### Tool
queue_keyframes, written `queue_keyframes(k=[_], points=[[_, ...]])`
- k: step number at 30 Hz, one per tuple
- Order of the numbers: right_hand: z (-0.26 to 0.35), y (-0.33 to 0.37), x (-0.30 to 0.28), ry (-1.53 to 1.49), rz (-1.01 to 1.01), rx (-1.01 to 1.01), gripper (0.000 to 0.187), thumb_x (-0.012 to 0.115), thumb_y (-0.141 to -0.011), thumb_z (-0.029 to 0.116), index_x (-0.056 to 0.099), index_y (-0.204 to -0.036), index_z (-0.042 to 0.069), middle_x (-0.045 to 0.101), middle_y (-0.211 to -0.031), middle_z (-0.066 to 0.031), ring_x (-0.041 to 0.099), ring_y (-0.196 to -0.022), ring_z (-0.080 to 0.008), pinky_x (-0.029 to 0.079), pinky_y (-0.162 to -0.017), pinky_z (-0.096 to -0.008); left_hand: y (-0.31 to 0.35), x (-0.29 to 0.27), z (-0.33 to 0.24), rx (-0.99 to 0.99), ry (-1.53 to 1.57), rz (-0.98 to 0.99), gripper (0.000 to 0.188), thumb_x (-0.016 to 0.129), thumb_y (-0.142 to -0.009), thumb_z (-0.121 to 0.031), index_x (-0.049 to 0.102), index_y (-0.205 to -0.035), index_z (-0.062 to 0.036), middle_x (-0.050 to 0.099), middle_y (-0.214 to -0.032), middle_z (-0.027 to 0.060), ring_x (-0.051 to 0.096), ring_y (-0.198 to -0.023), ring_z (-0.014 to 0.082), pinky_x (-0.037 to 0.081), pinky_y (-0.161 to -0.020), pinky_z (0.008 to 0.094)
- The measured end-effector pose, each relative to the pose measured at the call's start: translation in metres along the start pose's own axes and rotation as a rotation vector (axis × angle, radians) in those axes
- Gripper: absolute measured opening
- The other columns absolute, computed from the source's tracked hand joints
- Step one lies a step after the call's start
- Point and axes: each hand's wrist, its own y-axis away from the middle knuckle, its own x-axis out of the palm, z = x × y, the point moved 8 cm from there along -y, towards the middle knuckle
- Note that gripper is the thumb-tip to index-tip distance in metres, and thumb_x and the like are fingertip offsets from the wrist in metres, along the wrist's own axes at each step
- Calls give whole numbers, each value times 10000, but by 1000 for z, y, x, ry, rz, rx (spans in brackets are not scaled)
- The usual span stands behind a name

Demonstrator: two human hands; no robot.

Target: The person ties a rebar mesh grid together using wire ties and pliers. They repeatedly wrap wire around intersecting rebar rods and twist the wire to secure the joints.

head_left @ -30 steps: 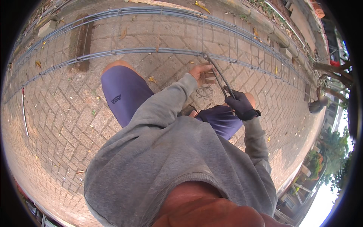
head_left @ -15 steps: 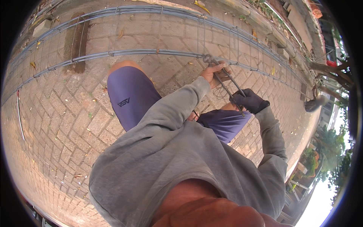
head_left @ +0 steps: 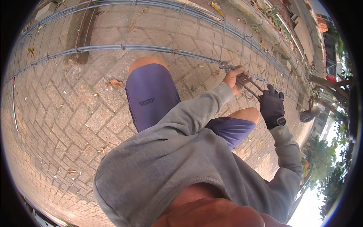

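Observation:
My bare left hand [head_left: 234, 80] closes around the upper part of a pair of metal pincers [head_left: 254, 87], just behind the jaws. A thin loop of wire [head_left: 247, 94] hangs by the same hand. The pincer head meets the near bar of a long steel rebar cage [head_left: 151, 48], beside one of its thin cross ties. On my right hand [head_left: 273, 108] is a black glove, and it grips the pincer handles near their ends. The handles lie fairly close together. Whether the jaws hold any wire is too small to tell.
The cage curves across the far side over herringbone paving [head_left: 75, 113]. A brown block [head_left: 79, 38] lies beneath its left part. At far left rests a thin rod [head_left: 14, 106]. A concrete kerb [head_left: 249, 22] runs behind, with tree branches [head_left: 332, 81] at right.
The view has shifted. Both hands and the pincers have moved right along the cage. The handles are closer together, and my right hand has turned, with its fingers pointing more toward the cage.

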Motion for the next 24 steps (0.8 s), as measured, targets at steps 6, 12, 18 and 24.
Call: queue_keyframes(k=[6, 12, 18, 24], points=[[8, 51, 88, -1410, 994, 670, 157, 630, -994, 186, 669, -958, 38, 641, -725, -57, 581, -562, -163, 429, -481, -327, 26, -21, -7, -190, -7, 66, 543, 812, -866, -166, 573, -1342, -55, 702, -1182, 172, 604, -1269, 332, 515, -1067, 583], [55, 69, 92, -1650, 934, 645, 274, 678, -954, 246, 658, -1039, -14, 689, -827, -109, 659, -634, -159, 484, -529, -303, 11, -27, -8, -5, -13, -32, 200, 596, -995, -103, 622, -1167, -4, 673, -926, 108, 677, -901, 283, 566, -987, 507], [74, 81, 112, -1352, 487, 475, 279, 675, -936, 233, 646, -1045, -22, 695, -847, -120, 697, -689, -200, 520, -574, -311, 13, -78, -8, 180, -609, -633, 243, 636, -904, -187, 597, -1036, 14, 623, -829, 152, 637, -709, 280, 561, -702, 430], [98, 104, 124, -2232, 757, 645, 446, 586, -999, 191, 572, -1368, -60, 702, -933, -127, 702, -717, -199, 594, -652, -324, 50, -45, -45, 456, -1768, -424, 377, 537, -958, -315, 651, -996, 42, 687, -891, 271, 666, -825, 447, 506, -807, 525]])
